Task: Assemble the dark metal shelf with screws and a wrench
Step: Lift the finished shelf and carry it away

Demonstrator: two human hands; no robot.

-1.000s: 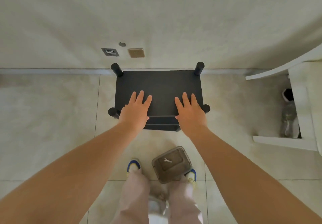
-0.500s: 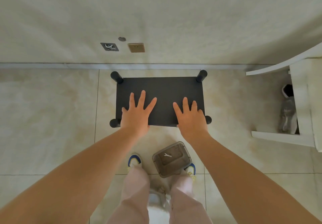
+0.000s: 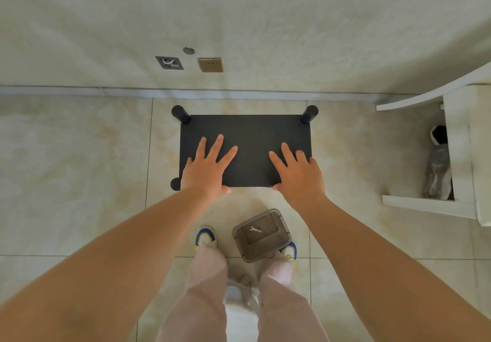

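Both hands flat on the dark shelf (image 3: 245, 139), grip wide, fingers straight and spread, holding nothing. Left hand (image 3: 206, 170) presses the near left part; right hand (image 3: 297, 173) the near right part, thumbs at the near edge. Arms reach forward and down, nearly straight. Shelf stands on the tiled floor (image 3: 74, 155) near the wall. Wrench (image 3: 255, 229) lies on a grey box (image 3: 261, 235) by the person's feet.

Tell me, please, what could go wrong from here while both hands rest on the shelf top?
Both the left hand and right hand sit near the front edge of the dark shelf; leaning there might tip it forward. The plastic box holding the wrench lies at the person's feet, so a step could kick it.
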